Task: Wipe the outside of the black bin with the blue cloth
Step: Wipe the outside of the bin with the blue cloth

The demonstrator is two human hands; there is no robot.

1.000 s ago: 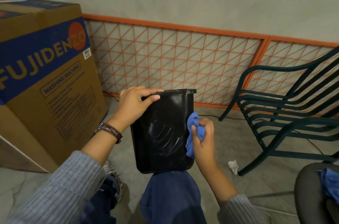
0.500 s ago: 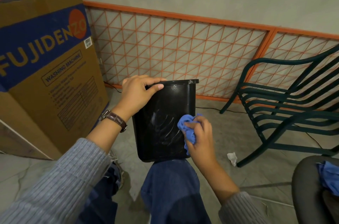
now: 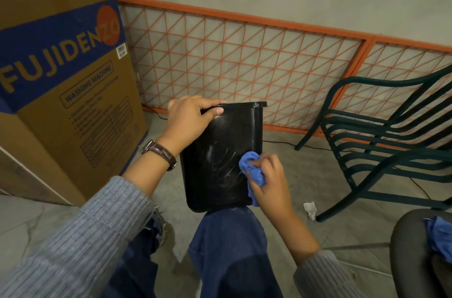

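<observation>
A spare cloth [image 3: 437, 234] lies on a dark seat [image 3: 411, 248], near right. One black bin [image 3: 220, 151] is propped upright on a knee [image 3: 227, 236]. The blue cloth [image 3: 252, 168], clenched in the right hand's [image 3: 271, 182] grip, has been carried from the bin's right edge onto its facing wall. Smears remain there, so wiping is judged unfinished. The rim is clasped by the left hand [image 3: 188, 119]. Beyond, one cardboard box [image 3: 61, 77] and one green chair [image 3: 381, 138] are noted.
</observation>
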